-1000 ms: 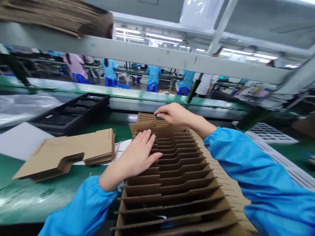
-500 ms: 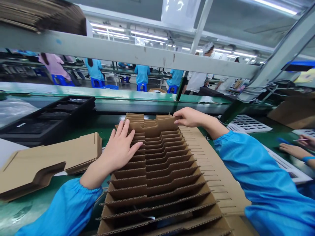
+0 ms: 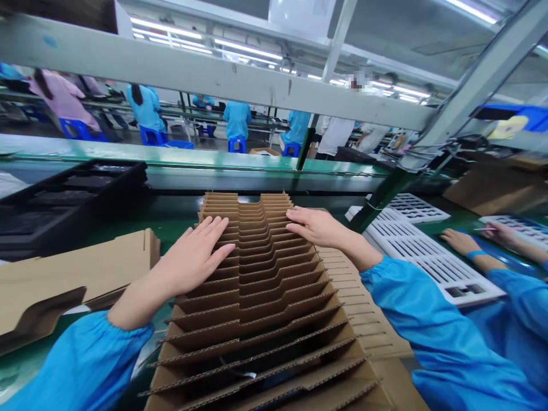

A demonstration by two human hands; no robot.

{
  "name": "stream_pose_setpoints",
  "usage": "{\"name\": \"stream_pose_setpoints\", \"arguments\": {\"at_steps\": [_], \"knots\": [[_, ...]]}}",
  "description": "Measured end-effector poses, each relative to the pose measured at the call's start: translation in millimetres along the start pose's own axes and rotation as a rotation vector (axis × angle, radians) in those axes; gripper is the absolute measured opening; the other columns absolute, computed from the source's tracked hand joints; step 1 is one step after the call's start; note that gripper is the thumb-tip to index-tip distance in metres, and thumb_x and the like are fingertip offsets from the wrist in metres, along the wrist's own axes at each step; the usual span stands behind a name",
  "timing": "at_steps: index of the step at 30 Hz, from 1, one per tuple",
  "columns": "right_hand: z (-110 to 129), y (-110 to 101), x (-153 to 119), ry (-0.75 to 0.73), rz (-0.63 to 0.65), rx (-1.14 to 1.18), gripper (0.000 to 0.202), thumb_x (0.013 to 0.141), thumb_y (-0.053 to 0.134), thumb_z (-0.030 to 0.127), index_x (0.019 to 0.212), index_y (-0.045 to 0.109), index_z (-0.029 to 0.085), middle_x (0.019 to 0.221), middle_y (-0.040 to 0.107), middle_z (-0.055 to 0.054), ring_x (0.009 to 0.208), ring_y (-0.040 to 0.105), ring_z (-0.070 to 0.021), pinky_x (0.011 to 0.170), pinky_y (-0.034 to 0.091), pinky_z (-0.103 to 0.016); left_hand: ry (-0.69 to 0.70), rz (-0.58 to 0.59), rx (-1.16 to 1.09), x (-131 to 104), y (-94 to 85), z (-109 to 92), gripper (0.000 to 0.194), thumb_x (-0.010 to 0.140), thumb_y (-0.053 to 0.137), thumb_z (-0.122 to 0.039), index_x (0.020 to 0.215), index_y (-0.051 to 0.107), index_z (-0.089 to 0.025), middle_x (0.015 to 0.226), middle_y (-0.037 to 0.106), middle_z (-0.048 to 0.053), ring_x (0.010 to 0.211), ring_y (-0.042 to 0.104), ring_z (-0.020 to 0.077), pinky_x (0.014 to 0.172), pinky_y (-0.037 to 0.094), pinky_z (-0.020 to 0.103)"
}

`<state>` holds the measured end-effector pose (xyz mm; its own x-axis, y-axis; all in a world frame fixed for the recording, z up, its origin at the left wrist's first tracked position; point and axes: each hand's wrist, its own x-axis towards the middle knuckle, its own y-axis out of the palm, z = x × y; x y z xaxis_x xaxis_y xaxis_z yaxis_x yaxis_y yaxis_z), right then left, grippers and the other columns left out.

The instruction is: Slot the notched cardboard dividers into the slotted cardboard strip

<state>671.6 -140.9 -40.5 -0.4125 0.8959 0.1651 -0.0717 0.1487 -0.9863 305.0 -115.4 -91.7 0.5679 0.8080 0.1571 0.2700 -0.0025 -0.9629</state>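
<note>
A long cardboard divider rack with many notched cross pieces stretches away from me across the green table. My left hand rests on its left side, fingers spread over the upper edges of the dividers. On the right side, toward the far end, my right hand touches the divider edges with its fingers apart. Neither hand grips a piece. Beside the rack's right side lies a flat slotted cardboard sheet, partly under my right sleeve. A stack of cut cardboard pieces lies to the left.
Black trays sit at the left. White slotted foam trays lie at the right, near another person's hands. A metal crossbar and slanted post frame the bench; people sit beyond.
The tall divider that my right hand held at the far end now sits lower, level with the others. My right hand has let go and opened. The view has shifted to the right.
</note>
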Motion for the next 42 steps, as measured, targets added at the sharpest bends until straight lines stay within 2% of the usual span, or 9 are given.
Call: {"name": "stream_pose_setpoints", "arguments": {"at_steps": [2,5,9,14,19,23,29,37,42], "knots": [[-1,3,-1,0.001,0.009,-0.01,0.044,0.113,0.051,0.043,0.144,0.075,0.022,0.153,0.069,-0.01,0.151,0.056,-0.0307,0.13,0.043,-0.051,0.006,0.0,0.015,2,1.9,2,0.079,0.113,0.025,-0.065,0.175,0.035,-0.017,0.181,0.033,0.011,0.171,0.027,0.0338,0.136,0.029,0.065],[-5,-4,11,0.001,0.017,-0.038,0.04,0.113,0.051,0.04,0.128,0.083,0.02,0.146,0.073,-0.013,0.139,0.065,-0.0314,0.121,0.05,-0.048,0.034,-0.001,0.062,3,-0.4,3,0.079,0.114,0.023,-0.064,0.173,0.04,-0.013,0.18,0.035,0.013,0.171,0.026,0.0349,0.137,0.025,0.065],[2,-18,55,0.035,0.025,-0.086,0.031,0.107,0.059,0.028,0.121,0.084,0.02,0.127,0.081,-0.01,0.118,0.075,-0.0306,0.101,0.057,-0.041,0.091,0.037,0.066,5,-9.7,-3,0.086,0.113,0.025,-0.072,0.171,0.044,-0.01,0.18,0.032,0.019,0.171,0.025,0.0366,0.139,0.023,0.059],[42,-16,120,-0.074,0.02,-0.047,0.026,0.101,0.068,0.024,0.122,0.083,0.022,0.124,0.083,-0.006,0.112,0.076,-0.0273,0.094,0.054,-0.034,0.117,0.068,0.094,4,-10.3,-17,0.092,0.111,0.028,-0.076,0.173,0.038,-0.008,0.181,0.024,0.024,0.171,0.019,0.0397,0.14,0.021,0.057],[82,3,152,-0.146,0.099,-0.033,0.027,0.098,0.069,0.022,0.122,0.083,0.024,0.122,0.083,-0.006,0.109,0.077,-0.0264,0.093,0.053,-0.033,0.124,0.027,0.104,2,-8.3,-22,0.09,0.112,0.03,-0.074,0.172,0.041,-0.007,0.18,0.027,0.025,0.17,0.023,0.041,0.139,0.024,0.056],[89,17,161,-0.153,0.129,-0.043,0.025,0.097,0.071,0.019,0.12,0.083,0.022,0.118,0.083,-0.009,0.109,0.077,-0.0272,0.09,0.053,-0.032,0.131,0.055,0.104,4,-11.3,-23,0.09,0.113,0.029,-0.072,0.173,0.037,-0.006,0.181,0.024,0.027,0.171,0.02,0.041,0.14,0.021,0.056],[86,22,163,-0.109,0.13,-0.038,0.017,0.104,0.067,0.022,0.114,0.081,0.02,0.112,0.084,-0.007,0.106,0.077,-0.0245,0.084,0.049,-0.028,0.132,0.071,0.088,4,-11.5,-24,0.089,0.114,0.027,-0.071,0.173,0.035,-0.005,0.181,0.021,0.026,0.171,0.018,0.0405,0.141,0.017,0.055],[87,17,157,-0.056,0.025,-0.027,0.021,0.11,0.056,0.024,0.123,0.073,0.02,0.121,0.081,-0.009,0.111,0.075,-0.0279,0.09,0.047,-0.033,0.116,0.092,0.074,3,-16.0,-28,0.089,0.114,0.029,-0.07,0.174,0.034,-0.005,0.182,0.019,0.028,0.172,0.015,0.0411,0.141,0.016,0.054],[86,16,159,-0.021,-0.052,-0.02,0.021,0.11,0.055,0.023,0.123,0.07,0.019,0.12,0.081,-0.01,0.11,0.075,-0.0295,0.087,0.047,-0.035,0.112,0.097,0.053,3,-16.4,-26,0.087,0.114,0.029,-0.07,0.174,0.035,-0.007,0.182,0.018,0.026,0.172,0.016,0.041,0.141,0.017,0.054]]}}
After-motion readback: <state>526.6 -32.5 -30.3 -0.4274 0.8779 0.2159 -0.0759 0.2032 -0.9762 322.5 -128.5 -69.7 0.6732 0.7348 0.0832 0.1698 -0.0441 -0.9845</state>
